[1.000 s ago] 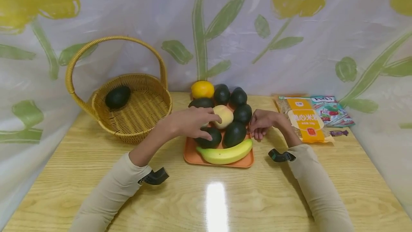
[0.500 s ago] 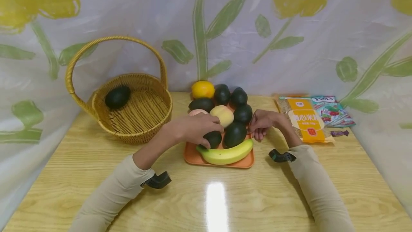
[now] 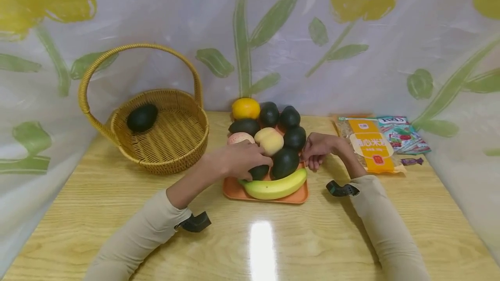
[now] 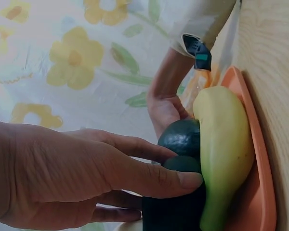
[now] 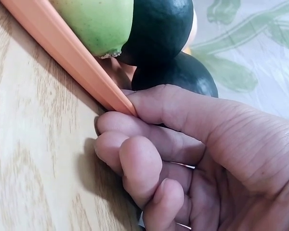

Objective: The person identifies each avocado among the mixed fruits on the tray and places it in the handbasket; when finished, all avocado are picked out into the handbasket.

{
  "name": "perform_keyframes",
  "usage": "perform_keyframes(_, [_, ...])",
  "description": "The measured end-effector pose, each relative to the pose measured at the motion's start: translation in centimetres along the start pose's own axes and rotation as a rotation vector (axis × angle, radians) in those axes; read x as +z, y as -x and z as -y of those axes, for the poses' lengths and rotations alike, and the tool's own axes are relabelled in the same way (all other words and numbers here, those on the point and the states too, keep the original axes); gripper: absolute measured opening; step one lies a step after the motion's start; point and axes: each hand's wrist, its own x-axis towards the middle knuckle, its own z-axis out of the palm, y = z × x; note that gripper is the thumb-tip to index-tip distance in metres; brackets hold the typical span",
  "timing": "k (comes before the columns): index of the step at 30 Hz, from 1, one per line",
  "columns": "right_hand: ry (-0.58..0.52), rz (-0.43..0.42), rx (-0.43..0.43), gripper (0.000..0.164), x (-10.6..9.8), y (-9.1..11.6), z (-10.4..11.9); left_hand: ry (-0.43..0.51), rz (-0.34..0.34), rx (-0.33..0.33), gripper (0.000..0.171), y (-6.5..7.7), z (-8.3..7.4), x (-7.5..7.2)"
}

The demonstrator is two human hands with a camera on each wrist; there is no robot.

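Observation:
My left hand (image 3: 244,159) reaches over the front left of an orange tray (image 3: 232,194) and grips a dark green avocado (image 3: 259,172) there. In the left wrist view, the thumb lies on the avocado's near side with the fingers around the far side. My right hand (image 3: 318,148) pinches the tray's right rim between thumb and curled fingers, plain in the right wrist view. A yellow banana (image 3: 273,189) lies along the tray's front. Behind the gripped avocado are a pinkish peach (image 3: 240,137), a pale yellow peach (image 3: 270,141) and several more avocados (image 3: 285,162).
A yellow citrus fruit (image 3: 246,109) sits at the tray's back left. To the left stands a wicker basket (image 3: 172,155) with a tall handle and one avocado (image 3: 142,118) inside. Food packets (image 3: 371,144) and a small purple wrapped sweet (image 3: 412,161) lie at right. A flowered cloth (image 3: 156,12) hangs behind.
My left hand has come down from above the fruit, moving slightly toward me, and its fingers have closed around the front left avocado. The right hand stays at the tray rim.

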Motion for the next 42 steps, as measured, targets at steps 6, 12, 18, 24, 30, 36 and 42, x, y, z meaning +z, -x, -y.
perform_keyframes(6, [-0.011, -0.018, 0.026, 0.027, 0.0, -0.2, -0.2, 0.007, -0.013, 0.007, 0.053, -0.1, 0.0, -0.1])
perform_keyframes(12, [-0.013, -0.016, 0.041, 0.027, 0.2, -0.3, -0.4, 0.005, -0.028, 0.043, 0.054, 0.1, -0.1, -0.2])
perform_keyframes(18, [-0.006, -0.014, 0.043, 0.027, 0.0, -0.2, -0.4, 0.024, -0.162, 0.060, 0.056, 0.7, 0.2, -1.0])
perform_keyframes(24, [-0.013, -0.003, 0.046, 0.026, 0.0, -0.5, -0.5, 0.168, -0.349, 0.104, 0.054, 1.4, 0.7, -1.7])
perform_keyframes(30, [-0.012, -0.007, 0.043, 0.027, 0.2, -0.3, -0.4, 0.192, -0.557, 0.153, 0.059, 1.4, 1.4, -2.0])
perform_keyframes(36, [-0.013, -0.018, 0.022, 0.027, 0.1, -0.5, -0.3, 0.184, -0.678, 0.148, 0.059, 1.7, 2.0, -2.4])
perform_keyframes(42, [-0.007, -0.010, 0.037, 0.028, 0.2, -0.3, -0.4, 0.182, -0.757, 0.137, 0.060, 2.2, 2.4, -2.6])
